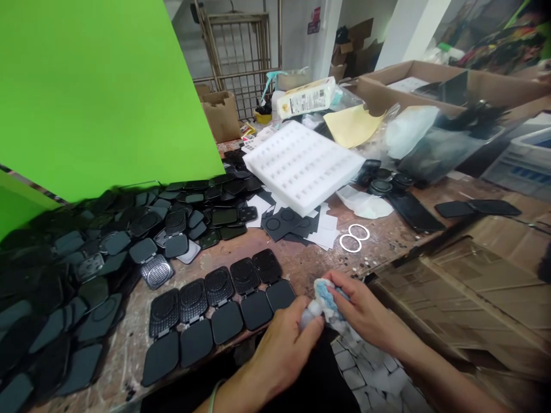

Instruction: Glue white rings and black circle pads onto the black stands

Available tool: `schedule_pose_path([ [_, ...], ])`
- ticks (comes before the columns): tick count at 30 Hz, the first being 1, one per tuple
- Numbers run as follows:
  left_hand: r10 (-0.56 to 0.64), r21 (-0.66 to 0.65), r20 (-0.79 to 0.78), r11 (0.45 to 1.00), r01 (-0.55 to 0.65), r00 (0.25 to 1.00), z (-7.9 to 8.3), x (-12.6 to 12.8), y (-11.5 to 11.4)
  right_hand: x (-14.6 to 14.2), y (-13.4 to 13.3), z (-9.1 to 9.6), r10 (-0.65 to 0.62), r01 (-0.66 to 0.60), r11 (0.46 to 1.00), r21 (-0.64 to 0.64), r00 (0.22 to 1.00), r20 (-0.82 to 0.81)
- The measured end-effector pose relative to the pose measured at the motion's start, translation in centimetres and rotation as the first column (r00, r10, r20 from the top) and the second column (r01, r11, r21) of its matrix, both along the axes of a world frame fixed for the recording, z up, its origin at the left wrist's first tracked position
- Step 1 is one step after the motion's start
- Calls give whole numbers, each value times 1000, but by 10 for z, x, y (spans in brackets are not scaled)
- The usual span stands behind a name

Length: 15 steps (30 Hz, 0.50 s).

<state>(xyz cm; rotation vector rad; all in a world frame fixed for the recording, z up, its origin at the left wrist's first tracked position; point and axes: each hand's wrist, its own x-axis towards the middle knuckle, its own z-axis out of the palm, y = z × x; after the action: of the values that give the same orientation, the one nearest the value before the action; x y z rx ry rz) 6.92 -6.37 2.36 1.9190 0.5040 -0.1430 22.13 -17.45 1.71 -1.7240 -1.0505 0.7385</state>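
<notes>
Both my hands meet at the near edge of the workbench (pixel 301 261). My left hand (pixel 284 344) pinches the white end of a blue and white cloth (pixel 325 301). My right hand (pixel 365 312) is closed over the cloth's other side. Just left of my hands lies a row of several open black compact cases (pixel 219 312), lids flat toward me. A large heap of the same black cases (pixel 107 246) covers the bench's left part.
A white foam tray (pixel 303 166) with rows of pockets lies at mid-bench, with black inserts and white paper squares (pixel 301 226) below it. Two white rings (pixel 355 238) sit nearby. Cardboard boxes (pixel 456 86) stand at the right; a flattened carton (pixel 465 292) lies beside my right arm.
</notes>
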Motion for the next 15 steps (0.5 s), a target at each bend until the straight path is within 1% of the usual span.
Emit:
schedule_pose_path([
  [1,7,116,3,993,-7,1000,-1,-1,-3,-2,1,-2,-23,24,1000,-9,993,118],
  [3,-22,310,1,951,20,1000,-3,-2,-7,-4,1,-6,-36,49,998,-40,958,286],
  [5,-80,399,-27,913,85,996,-4,-5,-8,-2,0,-7,6,27,995,-91,942,337],
  [6,-106,419,-38,901,112,994,-3,-6,-7,-1,-1,-5,37,-1,993,-116,950,310],
  [8,-143,425,-50,893,151,988,1,-9,-5,-1,-3,1,98,-75,987,-139,982,164],
  [10,-180,412,-39,893,179,983,7,-13,-2,-4,-5,11,121,-125,984,-126,992,-39],
  [11,-200,410,-22,892,191,980,10,-14,-1,-8,-5,15,120,-137,984,-114,983,-140],
  [13,-236,423,11,882,209,972,15,-16,0,-15,-7,21,98,-140,984,-108,941,-325],
  [15,-266,448,15,863,231,964,17,-19,3,-18,-15,23,24,-96,987,-131,881,-472],
])
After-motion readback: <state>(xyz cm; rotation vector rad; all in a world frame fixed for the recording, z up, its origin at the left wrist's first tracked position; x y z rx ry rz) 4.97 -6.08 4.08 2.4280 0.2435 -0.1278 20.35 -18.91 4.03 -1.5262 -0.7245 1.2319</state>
